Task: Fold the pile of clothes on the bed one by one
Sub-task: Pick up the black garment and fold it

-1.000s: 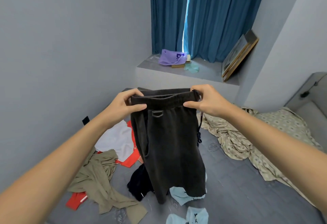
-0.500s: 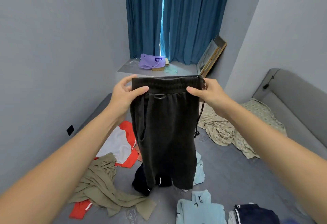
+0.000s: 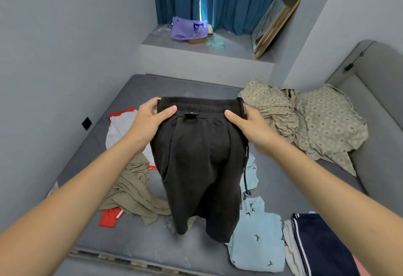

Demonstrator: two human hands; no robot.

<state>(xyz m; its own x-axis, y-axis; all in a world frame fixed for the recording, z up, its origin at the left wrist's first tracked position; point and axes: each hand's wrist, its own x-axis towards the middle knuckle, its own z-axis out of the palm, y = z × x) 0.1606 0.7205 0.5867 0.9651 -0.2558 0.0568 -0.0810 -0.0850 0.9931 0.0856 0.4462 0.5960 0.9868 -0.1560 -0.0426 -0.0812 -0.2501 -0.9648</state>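
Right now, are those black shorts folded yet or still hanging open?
Not folded flat yet. The black shorts hang from their waistband, pinched by the left hand and right hand, legs dangling over the bed.

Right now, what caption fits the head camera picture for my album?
Two hands, left and right, hold black shorts above the bed.

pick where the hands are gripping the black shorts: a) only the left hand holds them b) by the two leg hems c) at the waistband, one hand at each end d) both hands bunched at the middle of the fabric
c: the left hand and right hand each pinch an end of the elastic waistband of the black shorts, whose legs hang down toward the bed.
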